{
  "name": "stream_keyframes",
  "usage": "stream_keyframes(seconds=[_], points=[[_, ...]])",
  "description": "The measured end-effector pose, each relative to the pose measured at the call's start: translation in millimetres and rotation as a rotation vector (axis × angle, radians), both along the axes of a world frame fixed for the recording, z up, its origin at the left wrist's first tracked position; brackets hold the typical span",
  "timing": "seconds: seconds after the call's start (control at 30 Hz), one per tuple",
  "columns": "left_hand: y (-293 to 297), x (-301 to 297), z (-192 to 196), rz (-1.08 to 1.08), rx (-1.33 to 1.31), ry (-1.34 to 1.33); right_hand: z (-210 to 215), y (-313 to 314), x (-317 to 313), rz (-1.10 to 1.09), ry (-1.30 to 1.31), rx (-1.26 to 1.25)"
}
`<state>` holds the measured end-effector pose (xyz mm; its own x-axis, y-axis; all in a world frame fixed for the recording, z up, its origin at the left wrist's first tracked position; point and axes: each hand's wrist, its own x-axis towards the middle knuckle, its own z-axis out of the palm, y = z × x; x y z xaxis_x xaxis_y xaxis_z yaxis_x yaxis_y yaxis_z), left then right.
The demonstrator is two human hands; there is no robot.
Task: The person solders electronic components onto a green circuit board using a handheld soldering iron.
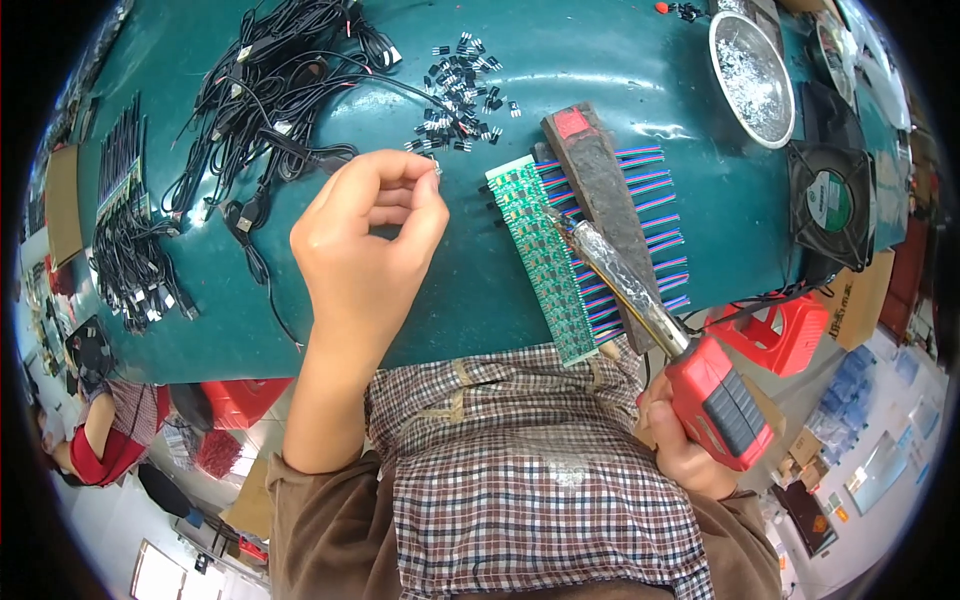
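The left hand (365, 235) pinches one tiny black part between thumb and fingertips, above the green table (560, 50). At its 1 o'clock lies a heap of small black parts (462, 90). The right hand (680, 440) grips a red soldering iron (690, 365), whose tip touches the long green circuit board (545, 260) at 11 o'clock.

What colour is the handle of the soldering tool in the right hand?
Red, with a dark grey grip panel: the soldering tool held in the right hand, seen in the head view.
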<state>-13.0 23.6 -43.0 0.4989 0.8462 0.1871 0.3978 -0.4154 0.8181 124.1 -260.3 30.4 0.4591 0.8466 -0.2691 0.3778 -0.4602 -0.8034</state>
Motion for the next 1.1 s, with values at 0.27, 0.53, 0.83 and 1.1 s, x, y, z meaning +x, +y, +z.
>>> stream_keyframes(seconds=[0.27, 0.53, 0.83, 1.1], points=[[-25.8, -9.5, 14.0, -0.15, -0.305, -0.12, 0.0, -4.7, 0.9, 0.018, 0.004, -0.003], [-37.2, -1.8, 5.2, -0.216, -0.217, -0.136, 3.6, 12.2, 3.5, 0.118, -0.128, 0.093], [-37.7, -0.4, 2.4, -0.196, -0.21, -0.105, 0.8, 22.9, 1.9, 0.13, -0.103, 0.122], [-36.4, 0.3, 1.8, -0.212, -0.191, -0.099, -5.6, 21.3, -2.9, 0.058, -0.006, 0.121]])
